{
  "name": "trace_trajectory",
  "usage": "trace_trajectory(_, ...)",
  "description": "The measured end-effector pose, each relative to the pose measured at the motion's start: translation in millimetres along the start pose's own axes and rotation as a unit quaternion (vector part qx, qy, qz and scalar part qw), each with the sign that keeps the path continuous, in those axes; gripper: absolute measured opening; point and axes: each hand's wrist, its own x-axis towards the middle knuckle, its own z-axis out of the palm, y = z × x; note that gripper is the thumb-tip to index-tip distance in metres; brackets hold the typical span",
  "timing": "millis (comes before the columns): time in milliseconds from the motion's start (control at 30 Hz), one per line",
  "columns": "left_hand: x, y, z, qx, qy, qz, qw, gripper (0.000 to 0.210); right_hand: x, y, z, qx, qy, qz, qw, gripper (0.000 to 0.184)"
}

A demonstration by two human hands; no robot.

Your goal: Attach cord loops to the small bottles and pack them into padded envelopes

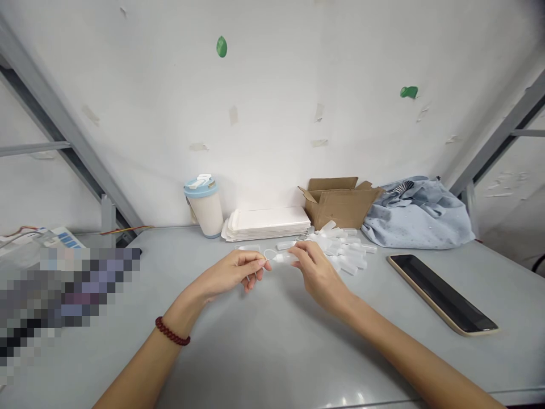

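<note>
My right hand grips a small translucent plastic tube between thumb and fingers, with its narrow end facing left. A thin white loop runs from that end to my left hand, whose thumb and forefinger are pinched on it. The pinched tip itself is too small to make out clearly. Close behind my right hand lies a loose pile of similar translucent tubes. Another clear piece rests on the table beyond my left fingers.
Along the wall stand a lidded cup, a stack of white flat boxes, an open cardboard box and a light blue cloth bundle. A phone lies at right on the grey table. Blurred items sit at left.
</note>
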Motion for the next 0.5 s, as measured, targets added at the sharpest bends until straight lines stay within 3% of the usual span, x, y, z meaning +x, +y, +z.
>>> trace_trajectory(267,-0.5,0.0,1.1,0.020,-0.008,0.004,1.000,0.032,1.7,-3.4,-5.5,-0.054,-0.019,-0.003,0.998,0.041)
trace_trajectory(500,-0.4,-0.8,1.0,0.052,-0.031,-0.032,0.998,0.031,1.2,-3.4,-5.1,-0.123,-0.035,-0.054,0.990,0.034)
